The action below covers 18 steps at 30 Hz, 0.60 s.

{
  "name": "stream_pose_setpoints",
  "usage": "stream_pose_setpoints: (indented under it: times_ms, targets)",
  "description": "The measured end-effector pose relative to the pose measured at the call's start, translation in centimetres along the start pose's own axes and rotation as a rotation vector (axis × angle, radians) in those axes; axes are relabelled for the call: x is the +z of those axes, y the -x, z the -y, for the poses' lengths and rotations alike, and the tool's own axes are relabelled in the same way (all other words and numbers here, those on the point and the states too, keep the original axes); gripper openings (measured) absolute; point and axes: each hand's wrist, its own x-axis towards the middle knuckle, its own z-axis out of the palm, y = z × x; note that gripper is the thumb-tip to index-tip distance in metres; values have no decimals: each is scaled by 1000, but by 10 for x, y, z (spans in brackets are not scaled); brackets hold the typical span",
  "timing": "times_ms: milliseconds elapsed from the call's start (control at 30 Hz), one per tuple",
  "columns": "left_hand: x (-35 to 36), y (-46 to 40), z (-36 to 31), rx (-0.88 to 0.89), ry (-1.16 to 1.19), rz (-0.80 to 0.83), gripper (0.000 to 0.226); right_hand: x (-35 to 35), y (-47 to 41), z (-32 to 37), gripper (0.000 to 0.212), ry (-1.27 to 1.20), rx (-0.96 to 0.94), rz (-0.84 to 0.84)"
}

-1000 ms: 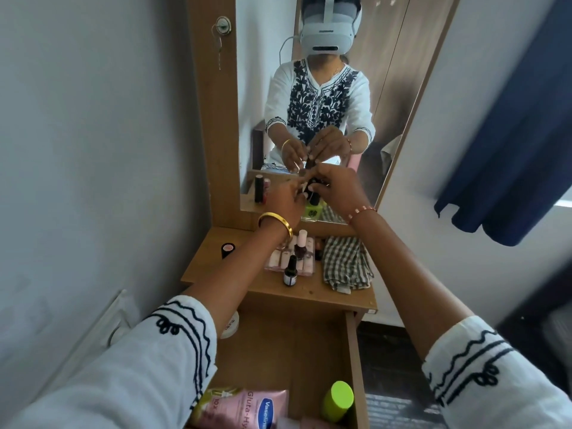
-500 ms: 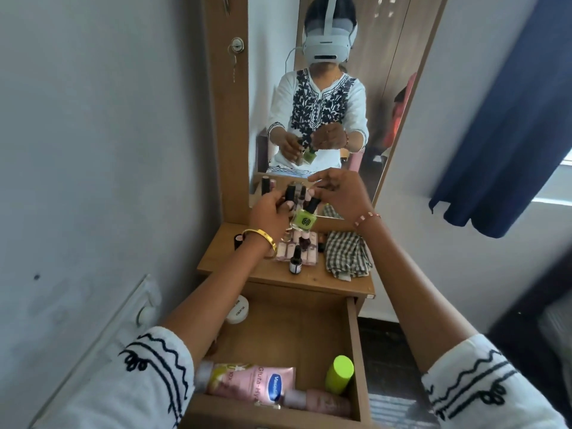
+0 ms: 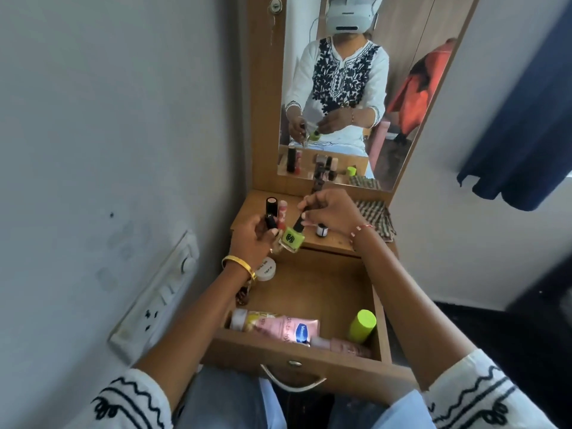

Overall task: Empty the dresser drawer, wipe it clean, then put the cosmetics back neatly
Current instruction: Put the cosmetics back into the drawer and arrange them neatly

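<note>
My right hand (image 3: 332, 212) pinches the black cap of a green nail polish bottle (image 3: 292, 240), which hangs tilted above the back edge of the open wooden drawer (image 3: 309, 366). Just left of it, my left hand (image 3: 255, 238) is closed around small dark-capped bottles (image 3: 270, 222). Inside the drawer lie a pink lotion tube (image 3: 278, 328), a pink bottle (image 3: 343, 346), a bottle with a lime-green cap (image 3: 362, 325) and a white round jar (image 3: 266, 269). A black lipstick (image 3: 271, 205) and a small nail polish bottle (image 3: 322, 230) stand on the dresser top (image 3: 328, 243).
A checked cloth (image 3: 376, 216) lies on the right of the dresser top, below the mirror (image 3: 402, 88). A white switch and socket panel (image 3: 154, 298) sits on the left wall. A blue curtain (image 3: 523, 134) hangs at the right.
Both hands have come down from in front of the mirror to just above the drawer's back edge, carrying the green bottle. The view has tilted down, showing the drawer front.
</note>
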Motion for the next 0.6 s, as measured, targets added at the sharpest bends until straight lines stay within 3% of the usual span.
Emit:
stream_pose_setpoints:
  times_ms: [167, 600]
  targets:
    - [-13, 17, 43, -100, -70, 44, 28, 46, 15, -18, 8, 93, 54, 34]
    - [-8, 0, 82, -63, -424, 216, 35, 109, 9, -68, 15, 96, 259, -13]
